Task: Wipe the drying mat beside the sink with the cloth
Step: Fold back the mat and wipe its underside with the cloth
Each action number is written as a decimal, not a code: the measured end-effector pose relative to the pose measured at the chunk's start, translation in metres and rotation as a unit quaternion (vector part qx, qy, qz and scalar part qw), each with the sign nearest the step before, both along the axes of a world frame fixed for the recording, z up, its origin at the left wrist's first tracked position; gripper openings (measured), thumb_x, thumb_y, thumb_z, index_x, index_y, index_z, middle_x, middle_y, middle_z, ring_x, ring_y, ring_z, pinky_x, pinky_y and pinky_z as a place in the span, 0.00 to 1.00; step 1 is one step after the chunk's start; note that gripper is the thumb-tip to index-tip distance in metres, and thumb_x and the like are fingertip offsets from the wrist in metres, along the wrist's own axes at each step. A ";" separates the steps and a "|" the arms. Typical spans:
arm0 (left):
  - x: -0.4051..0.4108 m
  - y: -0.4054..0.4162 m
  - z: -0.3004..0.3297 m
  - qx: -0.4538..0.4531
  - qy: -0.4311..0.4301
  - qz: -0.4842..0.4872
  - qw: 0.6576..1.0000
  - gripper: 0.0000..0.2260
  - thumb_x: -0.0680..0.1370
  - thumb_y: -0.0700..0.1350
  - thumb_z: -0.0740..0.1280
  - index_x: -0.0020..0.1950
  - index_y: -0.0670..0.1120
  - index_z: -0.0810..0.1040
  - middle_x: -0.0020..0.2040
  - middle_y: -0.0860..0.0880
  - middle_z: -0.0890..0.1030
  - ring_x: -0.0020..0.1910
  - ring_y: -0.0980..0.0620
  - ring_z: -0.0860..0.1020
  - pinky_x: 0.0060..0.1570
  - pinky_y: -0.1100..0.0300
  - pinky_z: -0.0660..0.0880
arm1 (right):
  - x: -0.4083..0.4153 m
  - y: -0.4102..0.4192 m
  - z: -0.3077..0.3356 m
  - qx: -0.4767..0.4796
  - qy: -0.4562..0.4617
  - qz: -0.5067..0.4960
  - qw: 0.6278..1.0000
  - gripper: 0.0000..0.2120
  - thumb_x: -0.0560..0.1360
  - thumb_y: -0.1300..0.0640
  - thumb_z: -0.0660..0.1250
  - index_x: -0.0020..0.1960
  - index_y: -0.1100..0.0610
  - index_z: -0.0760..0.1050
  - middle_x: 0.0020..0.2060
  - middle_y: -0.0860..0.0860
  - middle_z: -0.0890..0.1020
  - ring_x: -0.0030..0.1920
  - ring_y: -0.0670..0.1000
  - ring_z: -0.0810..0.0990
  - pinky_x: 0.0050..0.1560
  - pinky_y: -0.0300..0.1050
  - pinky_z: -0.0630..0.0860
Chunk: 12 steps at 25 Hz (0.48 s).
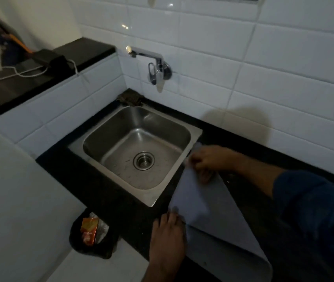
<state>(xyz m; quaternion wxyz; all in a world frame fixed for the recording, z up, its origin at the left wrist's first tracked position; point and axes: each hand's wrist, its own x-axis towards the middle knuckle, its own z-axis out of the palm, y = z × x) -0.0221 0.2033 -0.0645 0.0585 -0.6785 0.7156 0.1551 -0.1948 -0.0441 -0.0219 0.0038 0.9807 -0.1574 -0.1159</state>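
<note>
A grey drying mat lies on the black counter just right of the steel sink. Its left side is lifted and bent, so the mat does not lie flat. My right hand pinches the mat's far left corner near the sink's right rim. My left hand grips the mat's near left edge at the counter's front. A dark crumpled cloth sits in the corner behind the sink, apart from both hands.
A wall tap juts out over the sink. A black bin with an orange wrapper stands on the floor below the counter's front edge. A raised black ledge on the left holds a charger and white cable. White tiles back the counter.
</note>
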 end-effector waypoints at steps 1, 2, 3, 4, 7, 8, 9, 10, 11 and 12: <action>0.001 -0.001 0.000 -0.001 0.004 -0.002 1.000 0.20 0.79 0.50 0.58 0.71 0.49 0.71 0.77 0.47 0.66 0.69 0.44 0.69 0.67 0.43 0.66 | -0.012 -0.016 0.008 -0.009 0.002 -0.079 0.997 0.17 0.80 0.47 0.62 0.68 0.40 0.71 0.67 0.49 0.74 0.60 0.50 0.73 0.60 0.44 0.68; 0.002 -0.003 0.000 -0.005 0.017 -0.003 1.000 0.19 0.76 0.50 0.63 0.66 0.49 0.77 0.72 0.47 0.72 0.64 0.44 0.74 0.63 0.43 0.71 | -0.014 -0.019 0.019 -0.043 0.010 -0.141 0.989 0.16 0.80 0.47 0.61 0.67 0.38 0.70 0.67 0.48 0.73 0.62 0.53 0.71 0.56 0.51 0.70; 0.002 -0.005 0.001 0.013 0.015 -0.018 1.000 0.18 0.71 0.50 0.68 0.60 0.49 0.82 0.66 0.48 0.78 0.57 0.46 0.78 0.56 0.45 0.77 | -0.011 -0.013 0.025 -0.081 0.042 -0.155 0.984 0.15 0.79 0.47 0.61 0.65 0.38 0.71 0.66 0.48 0.72 0.62 0.56 0.70 0.53 0.58 0.70; 0.003 -0.006 0.001 0.021 0.008 -0.030 0.999 0.17 0.68 0.51 0.70 0.55 0.50 0.84 0.62 0.49 0.81 0.52 0.47 0.81 0.50 0.47 0.79 | -0.005 0.011 0.030 -0.092 0.057 -0.115 0.987 0.13 0.79 0.47 0.63 0.62 0.39 0.73 0.63 0.48 0.74 0.62 0.58 0.71 0.53 0.64 0.71; 0.004 -0.010 -0.004 0.000 0.028 -0.026 0.999 0.18 0.71 0.49 0.62 0.57 0.48 0.84 0.64 0.48 0.80 0.52 0.46 0.81 0.50 0.46 0.78 | 0.005 0.086 0.007 -0.046 0.084 0.111 0.989 0.17 0.73 0.53 0.72 0.61 0.45 0.75 0.60 0.52 0.75 0.61 0.58 0.72 0.51 0.68 0.76; 0.001 -0.012 -0.002 -0.015 0.021 -0.025 0.999 0.20 0.74 0.48 0.59 0.61 0.48 0.82 0.65 0.47 0.79 0.55 0.45 0.79 0.54 0.45 0.75 | -0.005 0.096 -0.003 -0.038 0.097 0.189 0.977 0.21 0.71 0.57 0.74 0.62 0.48 0.75 0.61 0.54 0.75 0.62 0.58 0.72 0.53 0.64 0.77; 0.000 -0.014 -0.004 -0.032 -0.009 -0.028 0.999 0.20 0.77 0.48 0.57 0.66 0.47 0.78 0.68 0.47 0.76 0.61 0.44 0.76 0.60 0.45 0.70 | -0.014 0.089 -0.006 -0.067 0.113 0.205 0.970 0.21 0.71 0.58 0.75 0.63 0.50 0.76 0.61 0.55 0.76 0.63 0.58 0.72 0.57 0.60 0.76; -0.002 -0.016 -0.006 -0.050 -0.046 -0.040 0.997 0.20 0.79 0.48 0.55 0.68 0.47 0.75 0.70 0.46 0.73 0.65 0.45 0.72 0.64 0.47 0.65 | -0.029 0.074 -0.012 -0.080 0.075 0.172 0.979 0.18 0.71 0.59 0.74 0.60 0.50 0.78 0.59 0.54 0.78 0.61 0.58 0.75 0.58 0.59 0.74; -0.003 -0.019 -0.002 -0.050 -0.054 -0.037 0.997 0.19 0.80 0.50 0.54 0.67 0.48 0.75 0.69 0.47 0.73 0.67 0.46 0.71 0.66 0.49 0.63 | -0.041 0.067 -0.004 -0.088 0.028 0.086 0.992 0.14 0.71 0.58 0.74 0.56 0.49 0.81 0.56 0.53 0.80 0.59 0.58 0.78 0.56 0.60 0.75; -0.006 -0.021 0.003 -0.052 -0.053 -0.027 0.997 0.18 0.80 0.52 0.55 0.64 0.48 0.77 0.67 0.47 0.73 0.66 0.48 0.71 0.65 0.51 0.63 | -0.054 0.072 0.006 -0.047 0.031 -0.008 0.998 0.11 0.70 0.55 0.74 0.51 0.46 0.81 0.53 0.50 0.81 0.56 0.57 0.79 0.53 0.61 0.75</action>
